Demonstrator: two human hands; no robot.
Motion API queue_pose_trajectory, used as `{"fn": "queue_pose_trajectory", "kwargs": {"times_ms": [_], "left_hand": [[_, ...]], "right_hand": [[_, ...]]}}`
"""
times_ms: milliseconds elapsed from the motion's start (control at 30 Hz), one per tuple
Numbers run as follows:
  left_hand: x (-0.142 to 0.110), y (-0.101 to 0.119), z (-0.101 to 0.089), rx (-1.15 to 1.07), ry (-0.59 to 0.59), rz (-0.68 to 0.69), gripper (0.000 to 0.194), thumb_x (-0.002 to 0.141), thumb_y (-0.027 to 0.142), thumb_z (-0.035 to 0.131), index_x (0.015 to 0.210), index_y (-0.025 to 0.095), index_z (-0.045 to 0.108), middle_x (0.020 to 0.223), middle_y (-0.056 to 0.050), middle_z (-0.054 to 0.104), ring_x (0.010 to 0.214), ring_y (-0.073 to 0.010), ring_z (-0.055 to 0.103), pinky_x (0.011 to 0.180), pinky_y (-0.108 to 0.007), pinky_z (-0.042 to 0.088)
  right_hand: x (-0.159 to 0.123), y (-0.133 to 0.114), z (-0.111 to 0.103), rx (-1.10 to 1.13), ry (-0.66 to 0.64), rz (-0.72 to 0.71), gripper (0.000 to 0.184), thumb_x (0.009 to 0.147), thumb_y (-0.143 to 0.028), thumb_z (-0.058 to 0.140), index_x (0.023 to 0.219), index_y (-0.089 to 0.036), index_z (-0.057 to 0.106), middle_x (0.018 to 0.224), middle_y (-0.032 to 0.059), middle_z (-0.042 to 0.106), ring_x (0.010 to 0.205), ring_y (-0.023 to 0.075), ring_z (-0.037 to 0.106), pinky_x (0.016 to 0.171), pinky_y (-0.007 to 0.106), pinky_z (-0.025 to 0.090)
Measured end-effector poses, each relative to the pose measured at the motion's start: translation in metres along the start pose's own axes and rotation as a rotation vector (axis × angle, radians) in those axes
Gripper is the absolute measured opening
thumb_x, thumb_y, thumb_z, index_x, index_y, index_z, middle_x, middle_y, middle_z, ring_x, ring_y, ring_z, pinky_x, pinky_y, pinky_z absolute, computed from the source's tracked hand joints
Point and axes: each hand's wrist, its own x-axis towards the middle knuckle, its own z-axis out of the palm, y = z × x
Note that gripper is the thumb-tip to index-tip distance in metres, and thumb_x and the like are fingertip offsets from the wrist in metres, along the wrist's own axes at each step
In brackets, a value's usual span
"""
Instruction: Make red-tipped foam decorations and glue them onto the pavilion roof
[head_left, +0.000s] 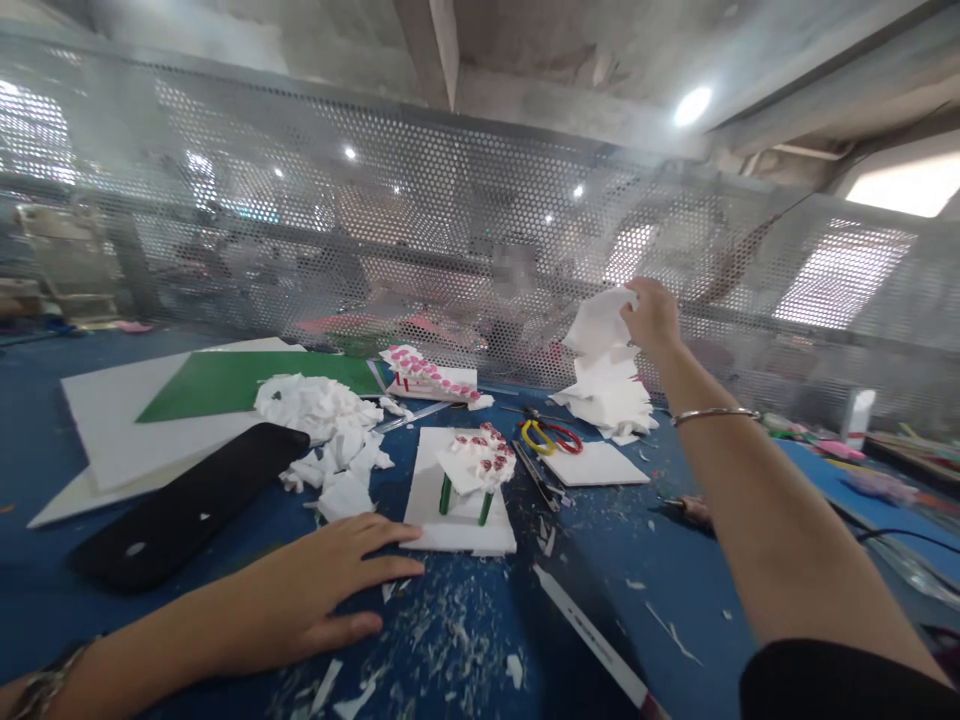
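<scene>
My left hand lies flat on the blue table with its fingers spread, the fingertips at the left front edge of a white foam board. On that board stands a small model with green legs and a white top dotted with dark red pieces. My right hand is raised at the back right, fingers pinched on a white paper sheet. That sheet hangs upright over a ragged pile of white paper; whether it is apart from the pile I cannot tell.
Scissors with yellow and red handles lie beside tweezers and a white block. A cutter blade strip is in front. Crumpled white paper, a black case and a green sheet are left. Perforated metal screen behind.
</scene>
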Motion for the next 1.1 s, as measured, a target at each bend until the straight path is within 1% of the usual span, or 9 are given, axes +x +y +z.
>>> {"fn": "queue_pose_trajectory", "kwargs": {"times_ms": [300,433,633,733,800,900,967,1033,1100], "left_hand": [[0.000,0.001,-0.001,0.020,0.043,0.041,0.040,0.089,0.036,0.044,0.128,0.029,0.047,0.140,-0.006,0.042,0.126,-0.0285,0.041,0.102,-0.049,0.036],[0.000,0.001,-0.008,0.038,0.112,0.057,0.039,0.089,0.036,0.046,0.125,0.023,0.050,0.136,-0.010,0.045,0.125,-0.0292,0.041,0.103,-0.049,0.035],[-0.006,0.012,-0.032,0.037,0.690,0.076,0.059,0.090,0.045,0.044,0.138,0.028,0.014,0.143,-0.012,0.025,0.132,-0.0311,0.025,0.106,-0.050,0.028],[-0.010,0.031,-0.050,0.059,0.954,0.151,0.066,0.086,0.045,0.051,0.137,0.034,0.010,0.143,-0.008,0.022,0.133,-0.0291,0.021,0.109,-0.047,0.025],[-0.012,0.046,-0.061,0.037,1.028,0.208,0.072,0.084,0.047,0.054,0.138,0.034,0.009,0.145,-0.007,0.018,0.134,-0.0288,0.018,0.110,-0.045,0.024],[-0.015,0.066,-0.072,0.067,1.008,0.174,0.080,0.079,0.055,0.055,0.140,0.029,0.009,0.147,-0.009,0.021,0.134,-0.0319,0.018,0.108,-0.049,0.023],[-0.016,0.076,-0.076,0.094,0.886,0.134,0.065,0.082,0.052,0.053,0.134,0.024,0.027,0.136,-0.010,0.041,0.125,-0.0295,0.037,0.108,-0.050,0.021],[-0.017,0.081,-0.078,0.052,0.735,0.145,0.030,0.088,0.043,0.047,0.105,0.020,0.056,0.101,-0.003,0.064,0.096,-0.0206,0.058,0.104,-0.045,0.027],[-0.018,0.084,-0.079,-0.051,0.636,0.126,0.030,0.091,0.035,0.040,0.078,0.018,0.060,0.071,0.003,0.063,0.068,-0.0126,0.058,0.086,-0.032,0.042]], "right_hand": [[-0.021,-0.048,-0.063,-0.035,0.012,-0.133,0.024,0.089,-0.030,0.052,0.108,-0.017,0.056,0.110,0.0065,0.058,0.092,0.0177,0.058,0.078,0.038,0.049],[-0.035,-0.071,-0.099,-0.038,0.056,-0.174,0.015,0.090,-0.021,0.044,0.086,-0.016,0.058,0.090,0.0075,0.061,0.085,0.0190,0.056,0.068,0.031,0.045],[-0.065,-0.110,-0.162,0.003,0.003,-0.298,0.021,0.086,-0.025,0.042,0.065,-0.020,0.045,0.061,0.0004,0.051,0.053,0.0125,0.045,0.048,0.027,0.029],[-0.086,-0.131,-0.190,0.116,-0.168,-0.400,0.024,0.088,-0.029,0.040,0.067,-0.020,0.048,0.054,-0.0020,0.048,0.045,0.0105,0.043,0.045,0.025,0.029],[-0.100,-0.143,-0.204,0.178,-0.195,-0.482,0.026,0.090,-0.031,0.038,0.069,-0.021,0.051,0.053,-0.0022,0.050,0.043,0.0108,0.045,0.043,0.025,0.029],[-0.118,-0.155,-0.220,0.307,-0.222,-0.604,0.027,0.092,-0.030,0.037,0.073,-0.022,0.053,0.055,-0.0021,0.056,0.044,0.0108,0.050,0.041,0.024,0.031],[-0.127,-0.158,-0.228,0.396,-0.193,-0.620,0.025,0.093,-0.028,0.037,0.073,-0.023,0.052,0.057,-0.0029,0.058,0.044,0.0101,0.051,0.040,0.023,0.032],[-0.133,-0.157,-0.231,0.443,-0.145,-0.576,0.021,0.092,-0.027,0.039,0.074,-0.025,0.050,0.053,-0.0050,0.056,0.040,0.0086,0.049,0.037,0.022,0.030],[-0.135,-0.153,-0.230,0.456,-0.139,-0.514,0.020,0.091,-0.025,0.041,0.073,-0.025,0.050,0.048,-0.0065,0.052,0.036,0.0074,0.045,0.035,0.021,0.029]]}}
